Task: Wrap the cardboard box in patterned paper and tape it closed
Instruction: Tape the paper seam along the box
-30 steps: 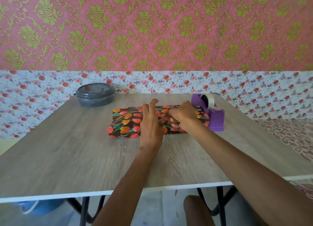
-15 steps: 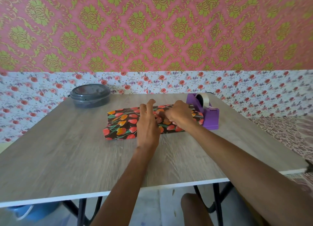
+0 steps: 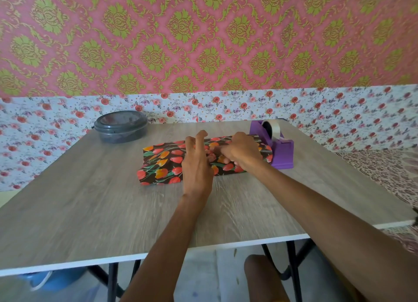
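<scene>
The box (image 3: 161,166) is seen lying flat a little above the centre of the frame, on the far half of the table (image 3: 90,211). It is covered by the patterned paper (image 3: 158,156), which is dark and printed with red and orange tulips. No bare cardboard can be made out.

The left hand (image 3: 196,166) is held over the near edge of the box at mid-frame, its back turned to the camera. Its fingers (image 3: 200,138) are kept straight and slightly apart, pointing up and away. The thumb is hidden.

The right hand (image 3: 242,151) is laid on top of the box just to the right, with its fingers curled down onto the paper. Whether a fold or a strip of tape is pinched there cannot be told.

A purple tape dispenser (image 3: 280,152) is placed just beside the box's right end, loaded with a roll of tape (image 3: 274,129). A lidded grey container (image 3: 121,126) is set well apart, towards the upper left.
</scene>
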The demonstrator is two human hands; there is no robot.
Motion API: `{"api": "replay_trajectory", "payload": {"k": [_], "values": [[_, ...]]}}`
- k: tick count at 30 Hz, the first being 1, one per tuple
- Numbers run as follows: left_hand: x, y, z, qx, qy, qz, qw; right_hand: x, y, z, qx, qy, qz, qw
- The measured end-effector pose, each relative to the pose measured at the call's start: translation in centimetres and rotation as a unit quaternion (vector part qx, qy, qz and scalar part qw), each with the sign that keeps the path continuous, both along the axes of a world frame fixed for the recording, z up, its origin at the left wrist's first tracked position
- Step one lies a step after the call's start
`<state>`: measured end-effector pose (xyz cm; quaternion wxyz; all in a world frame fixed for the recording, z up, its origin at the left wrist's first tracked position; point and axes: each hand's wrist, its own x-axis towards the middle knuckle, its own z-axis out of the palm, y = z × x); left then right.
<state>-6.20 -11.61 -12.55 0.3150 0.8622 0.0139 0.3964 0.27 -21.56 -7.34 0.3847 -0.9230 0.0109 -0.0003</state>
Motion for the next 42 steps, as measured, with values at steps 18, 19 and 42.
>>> {"api": "replay_trajectory", "payload": {"k": [18,19,42], "values": [[-0.6,0.1,0.4,-0.032,0.023,0.008,0.999,0.6,-0.9,-0.8,-0.093,-0.136,0.051,0.985],[-0.6,0.0,0.4,-0.033,0.020,0.008,0.999,0.4,-1.1,-1.1,-0.080,-0.152,0.066,0.983],[-0.5,0.5,0.4,-0.008,0.011,0.021,1.000,0.3,-1.7,-2.9,-0.248,-0.330,0.174,0.894]]}}
